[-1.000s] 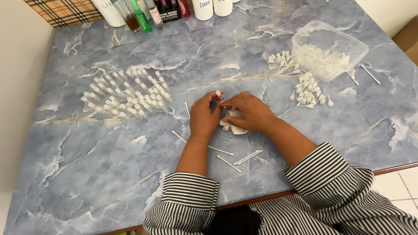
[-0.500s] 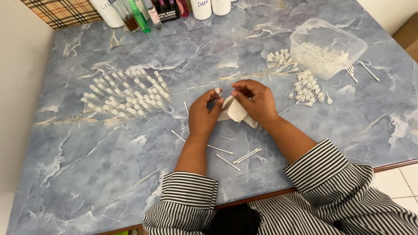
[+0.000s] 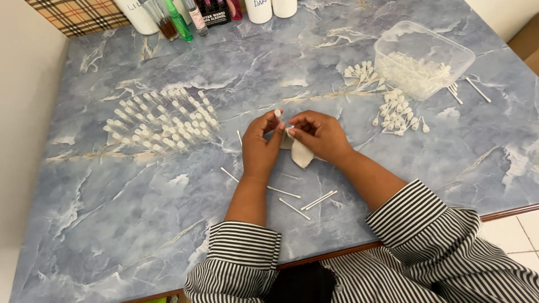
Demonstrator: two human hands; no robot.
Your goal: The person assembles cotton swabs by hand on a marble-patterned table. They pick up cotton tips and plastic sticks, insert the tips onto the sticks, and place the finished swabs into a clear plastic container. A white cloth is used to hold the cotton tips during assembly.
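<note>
Our left hand (image 3: 261, 143) pinches a small white-capped vial (image 3: 278, 114); our right hand (image 3: 320, 134) grips a white cloth (image 3: 301, 154), touching the vial.

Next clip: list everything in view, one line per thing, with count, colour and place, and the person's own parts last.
small vial: one, clear with white cap, pinched in left hand fingers
cloth: one, white, under right hand
filled vials: many, white-capped, in rows left of the hands
thin sticks: several, white, loose on table near the wrists
plastic tub: one, clear, holding white pieces, far right
loose caps: two clusters, white, beside the tub
bottles: several, white, green, clear and pink, far edge
checked item: one, tan plaid, far left corner
table: one, blue marble pattern
left hand: one, holding the vial
right hand: one, on the cloth
sleeves: two, black-and-white striped
</note>
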